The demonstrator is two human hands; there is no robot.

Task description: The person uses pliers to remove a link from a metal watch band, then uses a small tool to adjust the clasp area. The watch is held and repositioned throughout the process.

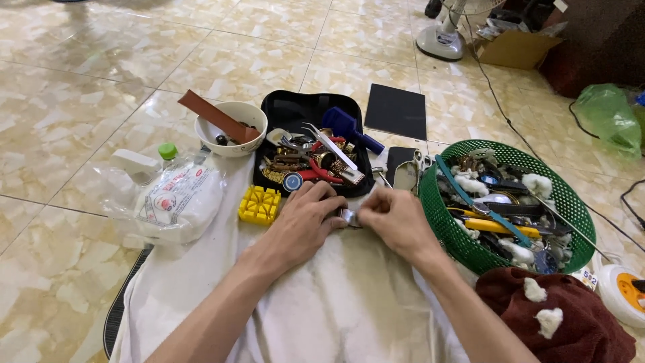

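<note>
My left hand (306,218) and my right hand (396,218) meet over a white cloth (322,309), both pinching a small shiny metal part (347,216) between their fingertips. Most of the part is hidden by my fingers. Just beyond my hands lies a black tray (285,111) filled with small metal parts, tweezers, red-handled pliers and a blue-handled tool (349,129). A yellow plastic block (259,204) sits on the cloth left of my left hand.
A green mesh basket (440,215) of tools and cotton wads stands at the right. A white bowl (230,129) with a brown strap, a plastic bag (171,198), a black pad (396,111), a dark red towel (551,316) and a white-orange reel (621,292) surround the cloth.
</note>
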